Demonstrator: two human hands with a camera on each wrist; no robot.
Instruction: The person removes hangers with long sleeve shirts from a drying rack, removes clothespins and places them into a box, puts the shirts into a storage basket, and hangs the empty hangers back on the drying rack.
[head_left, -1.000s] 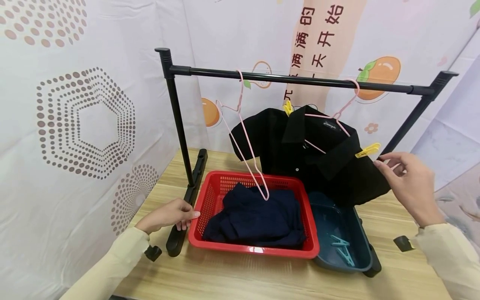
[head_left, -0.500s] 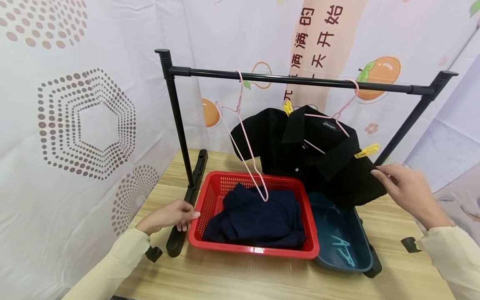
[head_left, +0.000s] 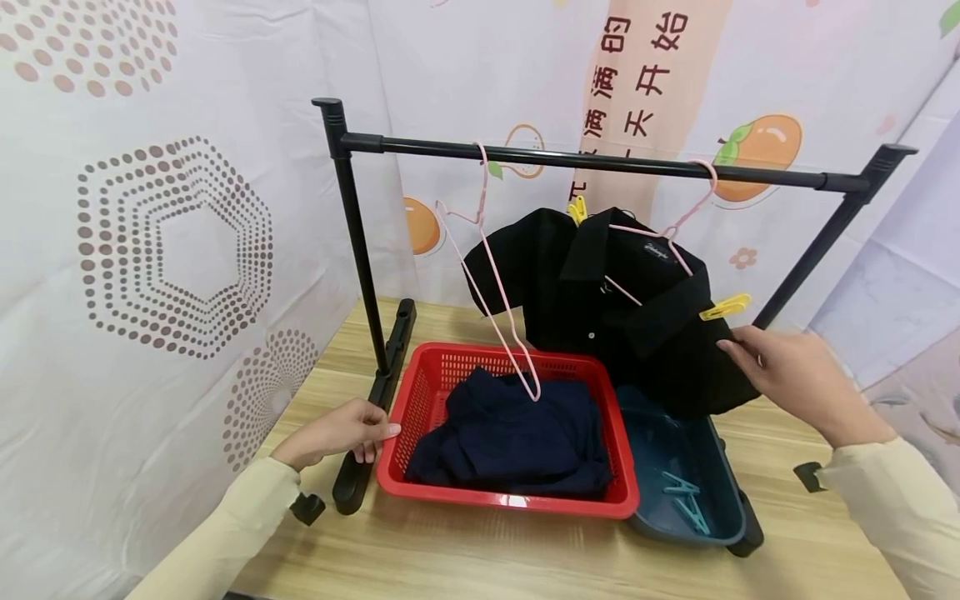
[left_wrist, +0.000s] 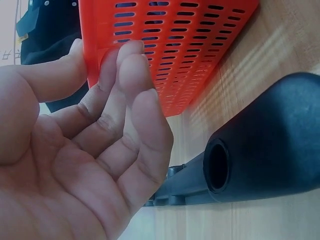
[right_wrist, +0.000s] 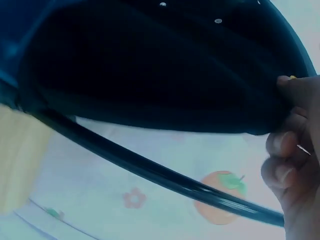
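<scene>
My left hand (head_left: 341, 433) pinches the left rim of the red plastic basket (head_left: 506, 502) between thumb and forefinger. Its other fingers curve outside the perforated wall in the left wrist view. Dark navy cloth (head_left: 517, 433) lies bunched inside the basket. At the right, my right hand (head_left: 791, 379) pinches the shoulder edge of a black short-sleeved shirt (head_left: 555, 275). This shirt hangs on a pink hanger (head_left: 701, 200), a yellow clothespin (head_left: 725, 307) on one shoulder and another yellow clothespin (head_left: 577, 210) on the other. In the right wrist view, thumb and fingertips hold the black cloth (right_wrist: 165, 75).
A black rail (head_left: 585, 160) on two posts carries both hangers. A bare pink hanger (head_left: 491, 275) dangles over the basket. Right of it, a dark blue tub (head_left: 652, 500) holds blue clothespins (head_left: 686, 500). The rack's black foot (head_left: 352, 483) stands beside my left hand.
My right hand has moved leftward, keeping hold of the shirt, and its shoulder and clothespin have shifted left with it. The left hand and basket have stayed put.
</scene>
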